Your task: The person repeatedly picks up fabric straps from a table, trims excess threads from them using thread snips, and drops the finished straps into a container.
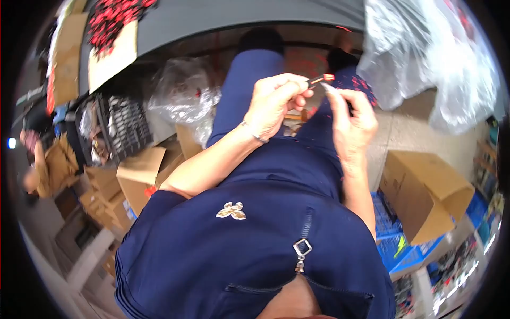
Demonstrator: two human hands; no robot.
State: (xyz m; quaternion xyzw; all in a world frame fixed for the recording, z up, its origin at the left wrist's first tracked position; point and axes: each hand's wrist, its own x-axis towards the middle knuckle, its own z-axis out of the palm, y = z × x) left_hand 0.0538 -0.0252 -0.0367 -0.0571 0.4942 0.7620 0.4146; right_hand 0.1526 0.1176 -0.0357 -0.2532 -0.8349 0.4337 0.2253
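My left hand (276, 103) pinches a small black piece with a red end (328, 77) between thumb and fingertips, above my lap. Close to that red end is my right hand (353, 125), its thumb and index finger pressed together at a small pale tip. Whether this tip is a fingernail or a thin object is too small to tell. Red bits lie scattered over the dark blue trouser leg (345, 80) behind the hands.
A dark table (223, 18) carries a heap of red and black pieces (109, 24). Clear plastic bags (404, 53) hang at the right. An open cardboard box (419, 186) stands over blue crates (404, 255). More boxes (138, 170) and another person's arm (38, 157) are at the left.
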